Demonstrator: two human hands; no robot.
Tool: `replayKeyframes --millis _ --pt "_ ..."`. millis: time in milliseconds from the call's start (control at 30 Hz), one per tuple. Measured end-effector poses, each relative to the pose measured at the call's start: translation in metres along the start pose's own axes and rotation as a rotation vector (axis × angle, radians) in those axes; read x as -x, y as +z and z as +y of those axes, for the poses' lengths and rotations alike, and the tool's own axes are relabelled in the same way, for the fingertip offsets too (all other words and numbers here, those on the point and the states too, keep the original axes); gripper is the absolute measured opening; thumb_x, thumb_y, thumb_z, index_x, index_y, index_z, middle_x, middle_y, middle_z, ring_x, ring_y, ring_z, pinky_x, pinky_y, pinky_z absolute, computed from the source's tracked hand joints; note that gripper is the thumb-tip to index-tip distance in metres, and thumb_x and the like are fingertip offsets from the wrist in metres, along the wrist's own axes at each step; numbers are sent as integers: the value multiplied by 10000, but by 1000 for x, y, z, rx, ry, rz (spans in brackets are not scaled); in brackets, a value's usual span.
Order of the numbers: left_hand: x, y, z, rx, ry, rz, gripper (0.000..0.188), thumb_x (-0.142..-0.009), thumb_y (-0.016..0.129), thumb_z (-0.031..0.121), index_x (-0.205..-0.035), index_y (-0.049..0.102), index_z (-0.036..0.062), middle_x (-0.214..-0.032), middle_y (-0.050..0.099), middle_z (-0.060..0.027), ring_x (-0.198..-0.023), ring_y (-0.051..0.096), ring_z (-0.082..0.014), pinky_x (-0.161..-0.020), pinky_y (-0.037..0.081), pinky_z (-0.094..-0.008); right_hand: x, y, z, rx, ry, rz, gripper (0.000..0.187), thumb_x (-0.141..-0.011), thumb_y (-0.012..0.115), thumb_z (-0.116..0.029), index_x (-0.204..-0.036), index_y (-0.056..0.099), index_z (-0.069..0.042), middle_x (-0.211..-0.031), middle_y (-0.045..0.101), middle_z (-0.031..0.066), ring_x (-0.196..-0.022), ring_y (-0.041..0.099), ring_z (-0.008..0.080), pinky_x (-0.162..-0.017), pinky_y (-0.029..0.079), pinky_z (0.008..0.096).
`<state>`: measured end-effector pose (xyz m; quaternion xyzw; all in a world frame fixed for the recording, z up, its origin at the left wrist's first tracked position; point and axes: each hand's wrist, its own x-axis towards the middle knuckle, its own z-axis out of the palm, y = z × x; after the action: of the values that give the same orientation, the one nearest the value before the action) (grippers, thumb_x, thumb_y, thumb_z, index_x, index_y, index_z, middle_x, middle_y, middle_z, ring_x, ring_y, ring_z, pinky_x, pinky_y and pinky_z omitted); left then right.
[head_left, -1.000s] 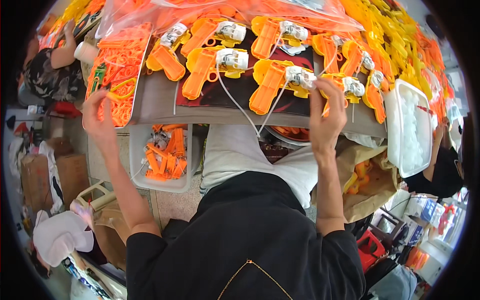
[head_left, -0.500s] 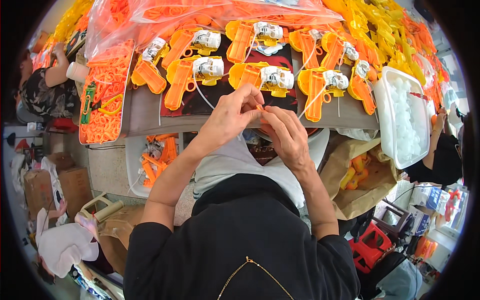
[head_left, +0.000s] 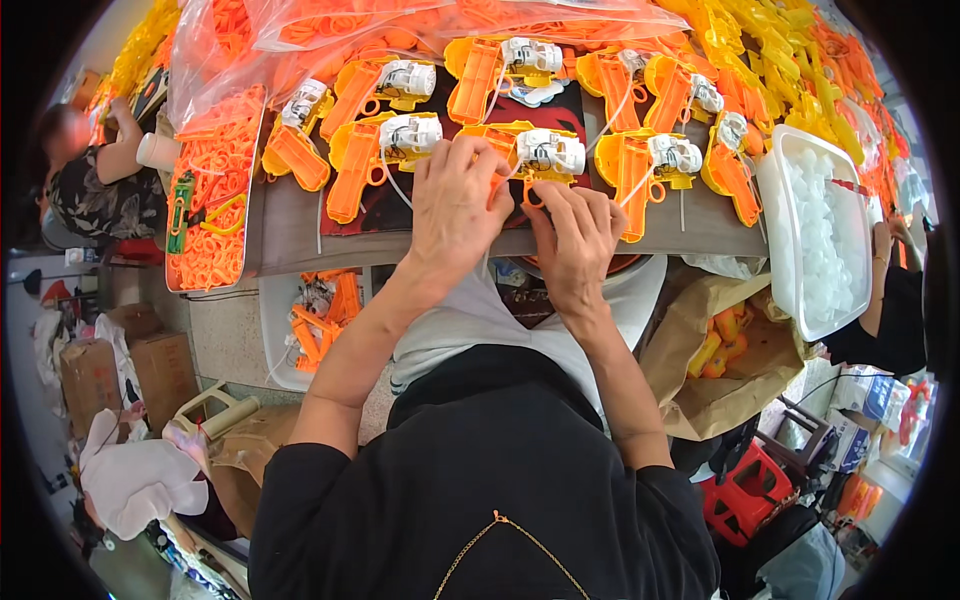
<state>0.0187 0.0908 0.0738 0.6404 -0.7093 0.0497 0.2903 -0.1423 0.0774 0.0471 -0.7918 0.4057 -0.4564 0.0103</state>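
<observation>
Rows of open toy gun halves with orange handles, yellow bodies and white wired motor units lie on the table. My left hand point(head_left: 455, 210) is closed over the handle of the front-middle toy gun point(head_left: 552, 152), hiding most of that handle. Just below its body, my right hand point(head_left: 575, 235) pinches a small orange ring-shaped trigger point(head_left: 533, 191) against the gun. The fingertips of both hands are close together. To the right sits another toy gun point(head_left: 632, 185), beside my right fingers; a further toy gun point(head_left: 352, 165) lies left of my left hand.
A tray of small orange parts point(head_left: 212, 255) stands at the left, with a green tool point(head_left: 180, 212) on it. A white tub point(head_left: 820, 235) of translucent pieces is at the right, above a paper bag point(head_left: 680, 400). Orange and yellow parts are heaped behind. Other people sit on both sides.
Both hands have moved forward from the table's front edge to the front-middle toy gun. The small orange piece between my fingers is now at the gun, and my left hand covers its handle.
</observation>
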Motion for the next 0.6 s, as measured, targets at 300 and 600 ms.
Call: replayKeyframes --millis 300,600 --pt "-14 -10 -16 15 71 -19 186 -820 733 155 -966 632 99 -1263 560 -85 -1263 481 -269 -1078 318 -457 -1 17 -9 100 -7 -13 274 -790 806 -198 -1041 725 -122 -1037 703 -22 -982 571 197 -914 335 375" --pt "-36 4 -31 194 127 -82 253 -850 739 257 -976 596 91 -1051 628 -46 -1129 550 -258 -1077 302 -439 -5 17 -11 211 -44 -76 264 -806 763 -195 -1063 742 -133 -1055 689 -25 -1040 550 205 -957 316 403"
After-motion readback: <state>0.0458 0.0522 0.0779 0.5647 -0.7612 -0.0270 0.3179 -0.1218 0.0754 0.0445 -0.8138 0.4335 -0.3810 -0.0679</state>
